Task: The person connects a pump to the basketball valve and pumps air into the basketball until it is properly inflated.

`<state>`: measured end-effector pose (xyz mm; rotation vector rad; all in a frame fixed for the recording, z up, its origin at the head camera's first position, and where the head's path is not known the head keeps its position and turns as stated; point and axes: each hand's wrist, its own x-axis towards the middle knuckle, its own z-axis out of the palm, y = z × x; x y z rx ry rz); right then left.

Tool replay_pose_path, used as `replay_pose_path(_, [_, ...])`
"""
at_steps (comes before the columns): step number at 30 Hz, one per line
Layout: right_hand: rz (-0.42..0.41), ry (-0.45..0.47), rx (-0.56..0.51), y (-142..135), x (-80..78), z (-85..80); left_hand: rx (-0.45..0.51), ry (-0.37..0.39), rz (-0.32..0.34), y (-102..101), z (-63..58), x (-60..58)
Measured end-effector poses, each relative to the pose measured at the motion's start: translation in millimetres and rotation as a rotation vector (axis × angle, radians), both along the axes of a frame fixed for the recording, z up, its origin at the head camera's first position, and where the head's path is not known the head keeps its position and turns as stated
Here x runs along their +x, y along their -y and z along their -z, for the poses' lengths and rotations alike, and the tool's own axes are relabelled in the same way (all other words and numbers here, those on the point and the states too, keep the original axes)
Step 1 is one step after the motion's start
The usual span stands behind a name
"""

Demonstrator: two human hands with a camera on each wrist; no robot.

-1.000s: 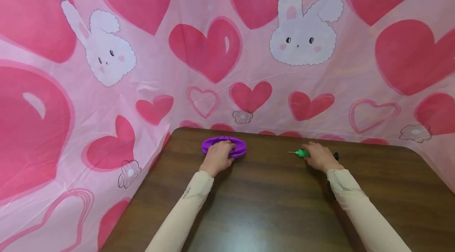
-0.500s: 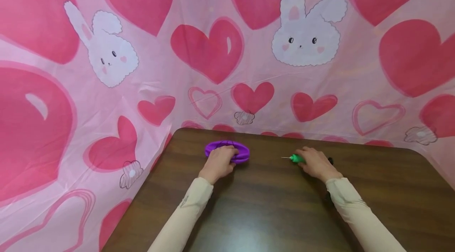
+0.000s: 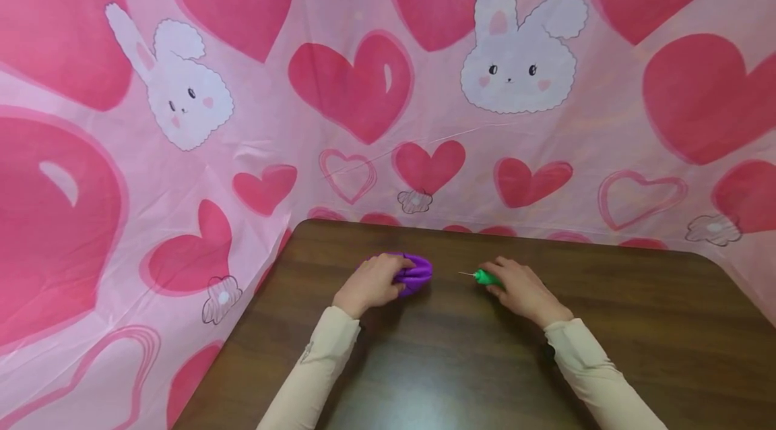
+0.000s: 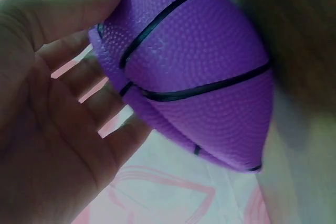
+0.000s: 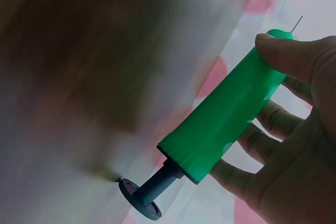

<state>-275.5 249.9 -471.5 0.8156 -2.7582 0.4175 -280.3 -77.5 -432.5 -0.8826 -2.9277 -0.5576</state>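
My left hand (image 3: 371, 284) grips a purple deflated ball (image 3: 417, 273), caved in on itself, with black seam lines and a pebbled skin. In the left wrist view the thumb presses on the outside of the ball (image 4: 199, 51) and the fingers lie behind its fold. To the right, my right hand (image 3: 520, 288) holds a green hand pump (image 3: 487, 277) with its thin needle pointing left at the ball. The right wrist view shows thumb and fingers around the barrel of the pump (image 5: 226, 114) and its black plunger handle (image 5: 140, 199) partly out. A gap separates needle and ball.
Both hands are over a brown wooden table (image 3: 424, 362) with rounded far corners. Behind and to the left of it hangs a pink cloth (image 3: 436, 106) printed with hearts and white rabbits.
The purple ball has come nearer and rightward, turning in my left hand. My right hand has brought the pump leftward and nearer, so the gap between needle and ball has narrowed.
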Motion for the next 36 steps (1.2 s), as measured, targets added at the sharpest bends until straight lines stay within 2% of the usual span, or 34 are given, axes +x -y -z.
replay_pose_path(6, [-0.001, 0.025, -0.031, 15.4, 11.9, -2.2, 0.056, 0.075, 0.024, 6.5, -10.7, 5.8])
replay_pose_path(12, [-0.012, 0.03, -0.058, 28.6, 25.9, -5.2, 0.088, 0.218, 0.056, 13.2, -18.6, 11.9])
replay_pose_path(15, [-0.014, 0.02, -0.065, 34.1, 30.9, -6.4, 0.093, 0.254, 0.057, 14.3, -20.4, 12.8])
replay_pose_path(27, [-0.067, -0.045, -0.079, 48.0, 43.0, -10.6, 0.138, 0.31, 0.002, 5.6, -15.6, 12.8])
replay_pose_path(33, [-0.05, -0.019, -0.103, 47.8, 44.2, -12.3, 0.161, 0.286, -0.019, -2.8, -5.9, 10.2])
replay_pose_path(36, [-0.038, -0.005, -0.117, 44.8, 43.7, -13.4, 0.162, 0.233, -0.003, -6.8, 0.9, 7.8])
